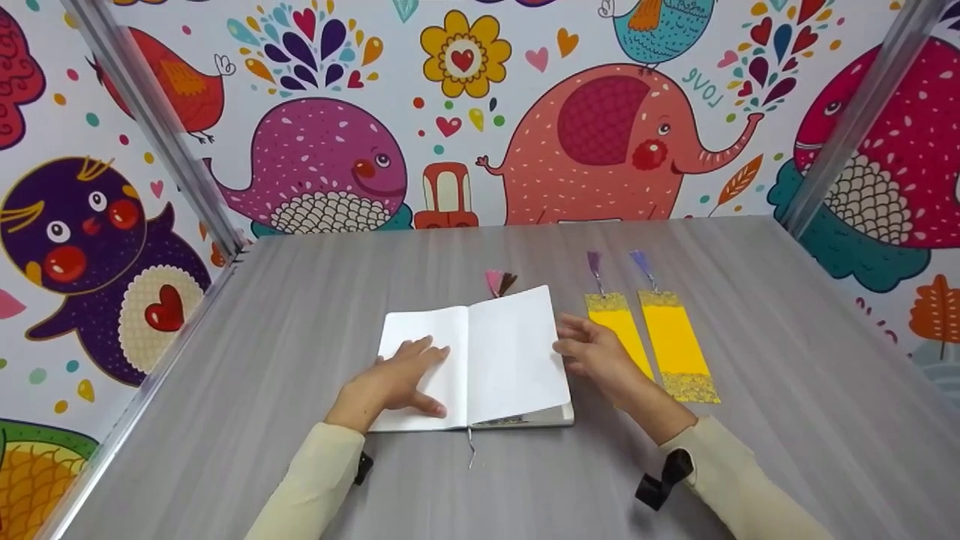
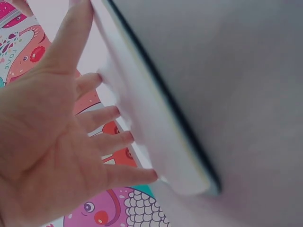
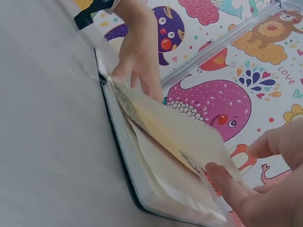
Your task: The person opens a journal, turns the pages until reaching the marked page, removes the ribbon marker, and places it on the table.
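A notebook (image 1: 517,360) lies open on the table, its right-hand leaf lifted off the pages beneath. My left hand (image 1: 397,379) rests spread on the white left page (image 1: 450,322); in the left wrist view its fingertips (image 2: 150,176) touch the paper. At the lifted leaf's outer edge is my right hand (image 1: 596,352), fingers loosely bent. One fingertip (image 3: 218,171) touches the leaf from below in the right wrist view, and the leaf is not clearly pinched. Pink (image 1: 493,282) and brown tassels (image 1: 508,283) stick out past the notebook's top edge. A thin ribbon (image 1: 471,448) hangs from its bottom.
Two yellow bookmarks lie right of the notebook: one with a purple tassel (image 1: 595,264), partly behind my right hand, and another (image 1: 675,337) with a blue tassel. The grey table (image 1: 300,315) meets printed cartoon walls (image 1: 450,112) at the back and sides.
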Demonstrator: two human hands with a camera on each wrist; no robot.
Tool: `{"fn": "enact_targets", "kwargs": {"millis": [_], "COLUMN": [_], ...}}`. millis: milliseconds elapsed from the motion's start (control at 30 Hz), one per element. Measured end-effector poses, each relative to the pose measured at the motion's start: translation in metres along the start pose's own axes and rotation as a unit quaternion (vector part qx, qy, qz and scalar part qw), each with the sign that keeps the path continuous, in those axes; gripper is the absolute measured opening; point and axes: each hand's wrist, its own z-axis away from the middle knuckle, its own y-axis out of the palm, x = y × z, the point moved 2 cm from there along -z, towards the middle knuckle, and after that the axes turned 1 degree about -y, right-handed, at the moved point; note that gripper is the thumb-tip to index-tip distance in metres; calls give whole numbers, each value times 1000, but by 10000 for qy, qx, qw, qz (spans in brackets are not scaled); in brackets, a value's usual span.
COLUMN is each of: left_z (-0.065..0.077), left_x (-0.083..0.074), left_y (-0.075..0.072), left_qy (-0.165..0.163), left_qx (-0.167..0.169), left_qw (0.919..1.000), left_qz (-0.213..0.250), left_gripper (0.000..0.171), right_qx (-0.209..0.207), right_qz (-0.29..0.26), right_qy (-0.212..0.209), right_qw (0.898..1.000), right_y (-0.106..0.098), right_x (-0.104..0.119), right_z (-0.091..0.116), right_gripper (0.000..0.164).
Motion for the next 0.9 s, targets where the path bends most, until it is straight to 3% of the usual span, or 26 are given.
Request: {"fn": "enact_targets", "kwargs": {"millis": [233,500,667,900], "left_z": [0,1,3,7], "left_x": [2,5,9,22], "left_y": [0,-4,-7,-3], "left_qy": [106,283,478,700], "left_qx": [-7,-100,-284,-941], "left_qw": [9999,9994,9978,9928], "left_qz": [19,185,363,254], "left_gripper": [96,96,86,53], "right_qx": [25,150,337,1416], "right_qz": [-367,-731,-748,-529], "right_qy": [225,122,-33,-606], "right_qw": [9991,9971,9966,9867], "right_y": [8,12,15,24], "right_x": [-3,5,9,9], "right_z": [-5,-9,-9,2], "right_gripper": [56,54,54,68]}}
